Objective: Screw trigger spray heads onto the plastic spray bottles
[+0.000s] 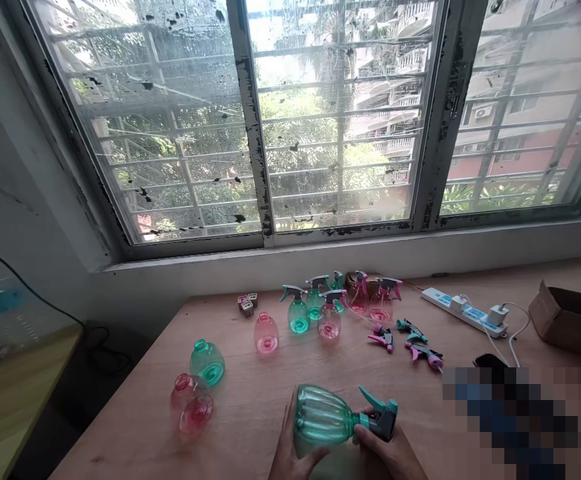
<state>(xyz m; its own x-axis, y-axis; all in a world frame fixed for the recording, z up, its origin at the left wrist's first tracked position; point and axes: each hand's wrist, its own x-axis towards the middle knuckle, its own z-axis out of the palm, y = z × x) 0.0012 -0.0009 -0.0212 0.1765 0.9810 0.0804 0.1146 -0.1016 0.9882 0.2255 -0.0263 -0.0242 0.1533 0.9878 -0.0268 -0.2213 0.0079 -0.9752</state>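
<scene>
**Sprayer head going onto green bottle**

Left hand [290,447] cradles the green bottle [323,419] at the worktop's [250,413] near edge; right hand [387,453] is clamped on the sprayer head [381,412] at its neck. Probably tightening; next needs a firm twist.

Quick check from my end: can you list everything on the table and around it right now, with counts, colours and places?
Held spray bottle: 1, green, lying sideways, near edge.
Open bottles: 3, one green, two pink, left.
Assembled spray bottles: about 6, green and pink, back centre.
Loose trigger heads: 3, mid-right.
Small cubes: 3, back.
Power strip: 1, white, right.
Cardboard box: 1, brown, far right.
Phone: 1, dark.
Left hand: on bottle body.
Right hand: at trigger head.
</scene>
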